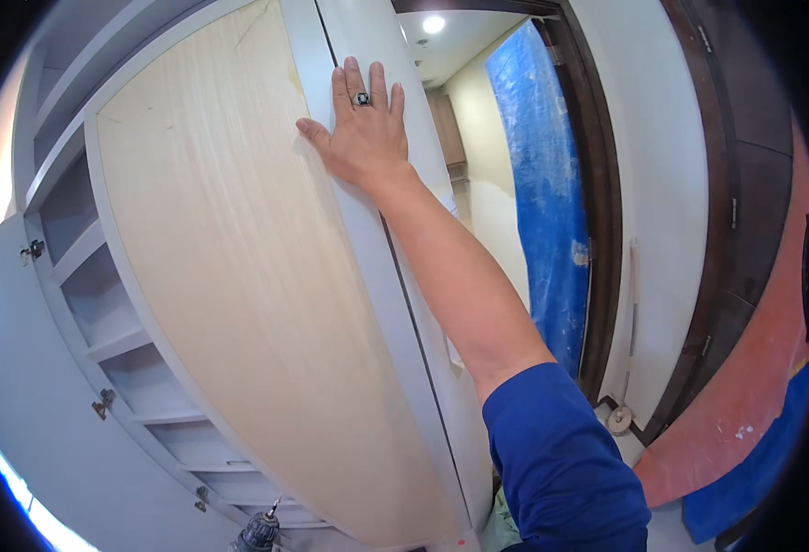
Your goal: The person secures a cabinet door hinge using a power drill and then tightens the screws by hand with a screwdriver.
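Observation:
My right hand (367,124) lies flat with fingers spread, its thumb out to the left and a ring on one finger. It rests across the narrow dark gap along the white frame edge (367,239) of a tall cabinet side, holding nothing. To the left of this edge is a large pale wood-grain panel (239,230). At the lower edge a drill (259,532) with a bit in its chuck points upward; only its front end shows. Whatever holds or supports the drill is out of the picture, and my left hand does not appear.
White shelves (119,345) line the cabinet at left, beside a swung-out door (64,386) with metal hinges (103,403). On the right stand a dark door frame (597,184), blue sheeting (542,184), a long-handled roller or similar tool (619,419) and reddish sheeting (726,423).

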Tool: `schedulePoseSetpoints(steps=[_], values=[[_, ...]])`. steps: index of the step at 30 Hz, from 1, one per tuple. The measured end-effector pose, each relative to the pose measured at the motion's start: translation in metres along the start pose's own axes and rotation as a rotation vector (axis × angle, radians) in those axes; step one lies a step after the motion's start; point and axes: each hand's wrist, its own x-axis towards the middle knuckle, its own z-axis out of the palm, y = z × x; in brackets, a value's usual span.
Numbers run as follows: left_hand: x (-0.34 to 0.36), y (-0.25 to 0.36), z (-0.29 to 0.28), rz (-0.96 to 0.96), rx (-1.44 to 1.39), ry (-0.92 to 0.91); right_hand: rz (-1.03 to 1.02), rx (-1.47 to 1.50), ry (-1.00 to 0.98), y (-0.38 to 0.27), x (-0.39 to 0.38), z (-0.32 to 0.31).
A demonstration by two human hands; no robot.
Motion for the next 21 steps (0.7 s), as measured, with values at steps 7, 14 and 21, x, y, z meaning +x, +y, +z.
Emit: schedulePoseSetpoints(steps=[7, 14, 21], values=[[-0.055, 0.007, 0.042, 0.099, 0.083, 0.095, -0.107, 0.049, -0.135, 0.025, -0.004, -0.016], [-0.155, -0.002, 0.090, 0.184, 0.162, 0.209, 0.093, 0.138, 0.085, 0.050, -0.019, -0.006], [-0.330, -0.068, 0.202, 0.199, 0.225, 0.425, -0.020, 0.177, -0.296, 0.066, -0.017, -0.042]])
